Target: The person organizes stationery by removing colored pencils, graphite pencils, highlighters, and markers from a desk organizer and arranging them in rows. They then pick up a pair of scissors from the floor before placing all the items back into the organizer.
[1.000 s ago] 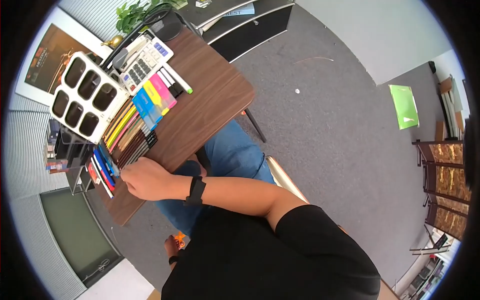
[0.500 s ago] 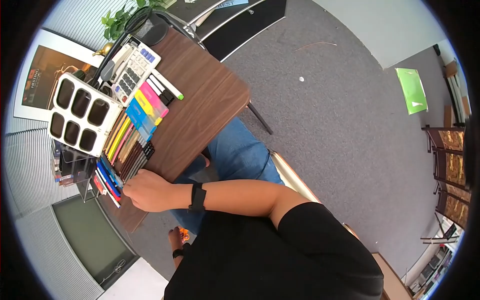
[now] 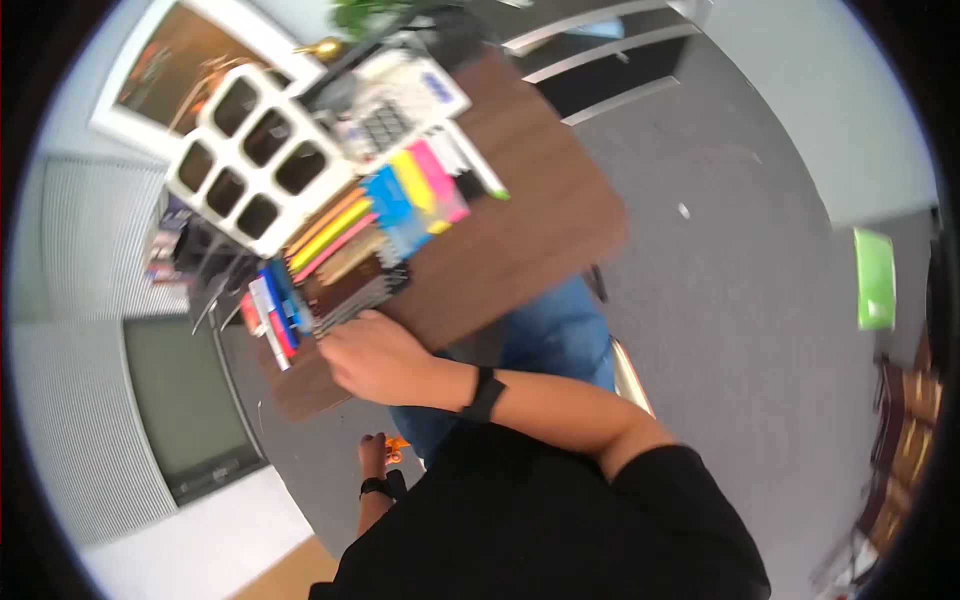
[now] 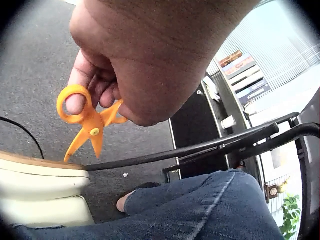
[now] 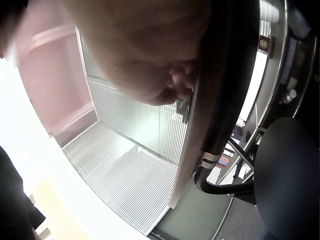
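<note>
Orange scissors (image 4: 91,127) hang from my left hand (image 4: 145,60), a fingertip through one ring and their blades spread apart. In the head view this left hand (image 3: 372,452) is low, beside my leg and off the table. My right hand (image 3: 378,358) rests at the table's near edge, its fingertips at the end of a row of dark and grey pens (image 3: 350,305). In the right wrist view the fingers of the right hand (image 5: 150,75) are curled at the table edge (image 5: 192,145); I cannot tell whether they grip a pen. Blue, red and white pens (image 3: 272,312) lie just beyond.
Coloured pencils (image 3: 330,235), highlighters (image 3: 415,190) and markers (image 3: 470,160) line the brown table (image 3: 540,190). Behind them stand a white six-opening organizer (image 3: 250,150) and a calculator (image 3: 400,105). A green folder (image 3: 875,280) lies on the floor.
The head view has swung, so the table and hands sit farther right and the picture blurs. My right hand stays at the pens and the left still holds the scissors.
</note>
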